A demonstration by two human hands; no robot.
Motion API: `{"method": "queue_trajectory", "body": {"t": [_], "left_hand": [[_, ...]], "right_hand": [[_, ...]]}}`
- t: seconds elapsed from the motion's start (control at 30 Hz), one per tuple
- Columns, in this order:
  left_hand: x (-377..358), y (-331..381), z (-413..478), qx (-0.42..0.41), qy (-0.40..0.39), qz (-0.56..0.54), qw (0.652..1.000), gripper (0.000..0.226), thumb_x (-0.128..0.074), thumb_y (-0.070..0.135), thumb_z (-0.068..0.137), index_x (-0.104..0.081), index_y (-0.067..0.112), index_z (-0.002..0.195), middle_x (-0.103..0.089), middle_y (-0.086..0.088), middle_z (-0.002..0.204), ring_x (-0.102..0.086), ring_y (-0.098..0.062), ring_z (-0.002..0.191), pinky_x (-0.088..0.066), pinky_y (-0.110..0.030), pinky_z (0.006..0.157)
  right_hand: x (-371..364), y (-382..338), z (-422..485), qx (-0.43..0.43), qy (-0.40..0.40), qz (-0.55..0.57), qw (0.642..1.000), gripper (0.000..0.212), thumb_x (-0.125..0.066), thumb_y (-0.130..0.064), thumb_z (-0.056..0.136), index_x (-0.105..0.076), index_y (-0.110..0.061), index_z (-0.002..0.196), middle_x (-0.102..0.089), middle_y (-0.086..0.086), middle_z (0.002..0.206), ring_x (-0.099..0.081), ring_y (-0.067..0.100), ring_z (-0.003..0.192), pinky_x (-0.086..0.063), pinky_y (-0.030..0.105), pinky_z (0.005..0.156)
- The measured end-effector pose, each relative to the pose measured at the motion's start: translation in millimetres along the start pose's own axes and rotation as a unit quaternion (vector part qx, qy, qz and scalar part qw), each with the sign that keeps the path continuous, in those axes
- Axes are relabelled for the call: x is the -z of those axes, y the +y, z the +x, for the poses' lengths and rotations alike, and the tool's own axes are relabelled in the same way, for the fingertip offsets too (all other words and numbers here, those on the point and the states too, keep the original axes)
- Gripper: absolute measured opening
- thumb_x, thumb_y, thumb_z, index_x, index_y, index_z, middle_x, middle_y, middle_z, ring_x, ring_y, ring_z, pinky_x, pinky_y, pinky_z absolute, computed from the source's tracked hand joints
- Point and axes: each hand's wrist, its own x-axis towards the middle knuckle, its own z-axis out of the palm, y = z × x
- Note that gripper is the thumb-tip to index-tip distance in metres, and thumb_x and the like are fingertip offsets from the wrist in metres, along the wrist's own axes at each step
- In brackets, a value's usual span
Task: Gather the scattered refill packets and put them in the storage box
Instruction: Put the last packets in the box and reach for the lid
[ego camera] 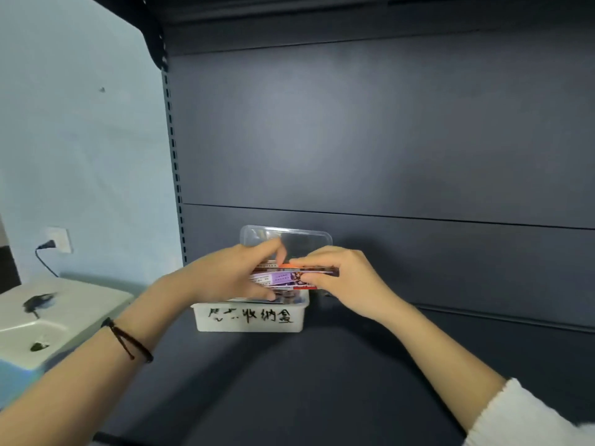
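Observation:
A white storage box [249, 318] with black handwritten characters on its front stands on the dark shelf, near the back panel. Its clear lid [309, 239] leans upright behind it. Both hands hold a stack of flat refill packets [283, 277], purple, white and red, just above the box opening. My left hand [228, 273] grips the stack's left end, thumb below. My right hand [341, 278] pinches its right end. More packets [289, 298] lie inside the box, mostly hidden by the hands.
The dark shelf surface [289, 381] spreads out in front of the box, with a dark back panel [386, 140] behind. A white machine [48, 317] sits at the left, below a wall socket [59, 240] with a plugged cable.

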Motion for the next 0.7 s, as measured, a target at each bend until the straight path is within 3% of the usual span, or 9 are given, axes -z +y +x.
{"method": "queue_trajectory", "body": {"t": [0.1, 0.2, 0.3, 0.37, 0.43, 0.53, 0.63, 0.7], "left_hand": [[0.2, -36.5, 4.7, -0.011, 0.002, -0.013, 1.000, 0.037, -0.071, 0.034, 0.083, -0.038, 0.041, 0.099, -0.064, 0.018, 0.093, -0.061, -0.005, 0.080, -0.052, -0.038, 0.072], [-13.8, -62.4, 9.1, -0.020, 0.023, -0.037, 0.999, 0.033, -0.070, 0.039, 0.082, -0.041, 0.038, 0.098, -0.062, 0.021, 0.091, -0.059, -0.004, 0.079, -0.051, -0.036, 0.071], [-28.8, -75.0, 12.7, -0.021, 0.034, -0.075, 0.996, 0.029, -0.067, 0.046, 0.084, -0.044, 0.034, 0.096, -0.064, 0.014, 0.089, -0.060, -0.008, 0.075, -0.051, -0.034, 0.069], [-35.0, -82.2, 14.3, -0.010, 0.041, -0.084, 0.996, 0.021, -0.056, 0.051, 0.089, -0.047, 0.033, 0.095, -0.065, 0.009, 0.082, -0.058, -0.009, 0.068, -0.048, -0.031, 0.066], [-38.2, -88.7, 13.1, 0.006, 0.068, -0.044, 0.997, 0.032, -0.038, 0.060, 0.093, -0.055, 0.032, 0.094, -0.065, 0.008, 0.079, -0.057, -0.007, 0.068, -0.047, -0.030, 0.068], [-45.9, -98.6, 6.7, 0.068, 0.174, 0.028, 0.982, 0.055, -0.022, 0.062, 0.091, -0.066, 0.029, 0.092, -0.068, 0.011, 0.087, -0.060, -0.010, 0.084, -0.043, -0.036, 0.083], [-58.9, -105.6, -1.9, 0.157, 0.268, -0.045, 0.949, 0.037, -0.040, 0.042, 0.092, -0.069, 0.024, 0.107, -0.069, 0.006, 0.113, -0.058, -0.017, 0.111, -0.042, -0.037, 0.096], [-65.1, -104.4, -5.3, 0.216, 0.281, -0.134, 0.926, 0.027, -0.048, 0.029, 0.095, -0.065, 0.024, 0.115, -0.066, 0.003, 0.119, -0.055, -0.019, 0.115, -0.040, -0.034, 0.096]], "right_hand": [[-26.6, 5.4, 19.1, -0.011, 0.024, -0.018, 0.999, 0.030, -0.069, -0.014, 0.086, -0.072, -0.028, 0.112, -0.064, -0.013, 0.101, -0.062, 0.005, 0.096, -0.052, 0.020, 0.086], [-44.0, 14.4, 29.6, -0.028, 0.032, -0.038, 0.998, 0.029, -0.069, -0.010, 0.086, -0.072, -0.023, 0.112, -0.065, -0.004, 0.106, -0.063, 0.009, 0.096, -0.054, 0.021, 0.084], [-53.3, 23.8, 34.1, -0.048, 0.028, -0.052, 0.997, 0.031, -0.067, -0.006, 0.085, -0.072, -0.021, 0.112, -0.065, -0.003, 0.106, -0.063, 0.012, 0.095, -0.054, 0.022, 0.084], [-58.6, 29.5, 35.5, -0.064, 0.014, -0.054, 0.996, 0.033, -0.067, -0.005, 0.086, -0.071, -0.024, 0.112, -0.065, -0.003, 0.106, -0.063, 0.013, 0.096, -0.053, 0.024, 0.084], [-64.2, 34.5, 36.5, -0.075, -0.004, -0.057, 0.996, 0.035, -0.067, -0.007, 0.086, -0.070, -0.029, 0.113, -0.065, -0.004, 0.107, -0.062, 0.010, 0.097, -0.051, 0.022, 0.086], [-66.3, 40.0, 36.6, -0.078, -0.060, -0.052, 0.994, 0.041, -0.069, -0.012, 0.085, -0.066, -0.034, 0.119, -0.061, -0.010, 0.119, -0.057, 0.006, 0.111, -0.047, 0.023, 0.096], [-59.2, 41.0, 34.9, -0.125, -0.128, 0.047, 0.983, 0.050, -0.068, -0.019, 0.086, -0.056, -0.044, 0.129, -0.045, -0.018, 0.137, -0.043, 0.002, 0.127, -0.042, 0.018, 0.098], [-53.8, 42.1, 35.7, -0.156, -0.106, 0.137, 0.973, 0.054, -0.064, -0.020, 0.088, -0.050, -0.053, 0.129, -0.040, -0.020, 0.144, -0.043, 0.002, 0.129, -0.045, 0.020, 0.098]]}}
